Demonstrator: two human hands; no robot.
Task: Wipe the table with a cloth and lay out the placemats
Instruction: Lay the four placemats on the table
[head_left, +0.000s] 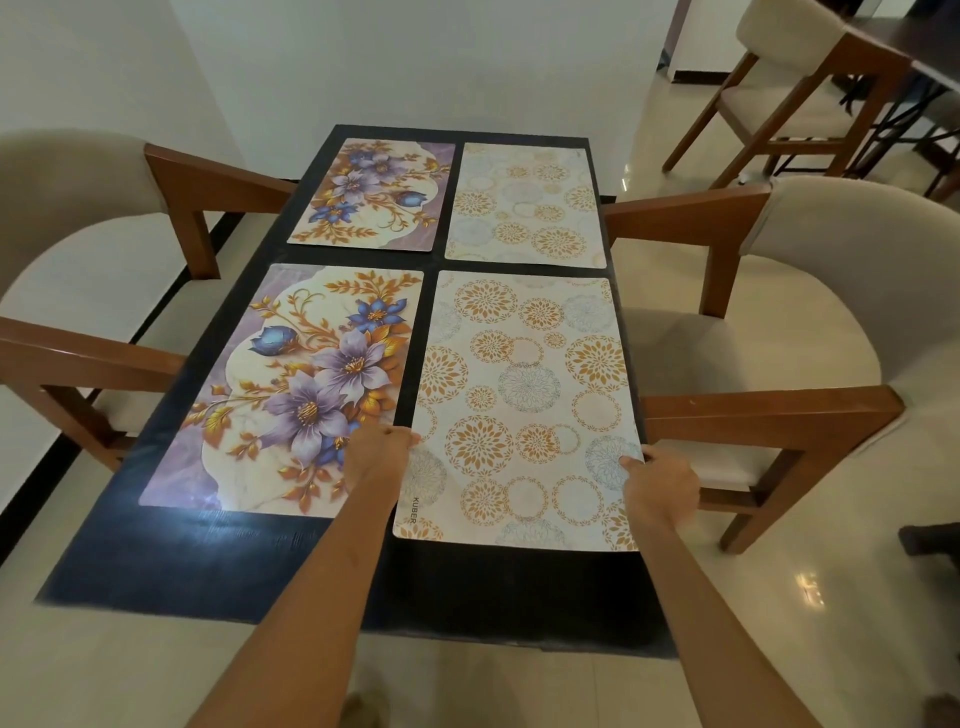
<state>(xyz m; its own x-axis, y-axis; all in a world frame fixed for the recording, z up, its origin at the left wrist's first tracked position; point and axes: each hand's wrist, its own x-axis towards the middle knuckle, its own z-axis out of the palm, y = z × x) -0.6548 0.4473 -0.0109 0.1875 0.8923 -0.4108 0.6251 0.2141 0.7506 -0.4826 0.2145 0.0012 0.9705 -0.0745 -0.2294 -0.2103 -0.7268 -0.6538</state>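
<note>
The dark, glossy rectangular table stood end-on against a white wall, and four placemats covered most of its top. Far left lay a floral placemat with purple and blue blooms, far right a pale placemat printed with gold and grey circles, the two just beside each other. Nearer, the large purple-flowered placemat lay flat on the left, and the near circle-patterned placemat, marked KUBER at its corner, sat beside it with a narrow dark gap between. Cream-cushioned wooden armchairs flanked the table, one on the left and one on the right, over a shiny cream tiled floor. A third wooden chair stood well back at the upper right.

Both hands were on that near circle mat. The left hand pinched its left edge, fingers curled over the rim. The right hand gripped the right edge, thumb on top of the mat; the fingers looked tucked beneath, though that was hard to make out.
</note>
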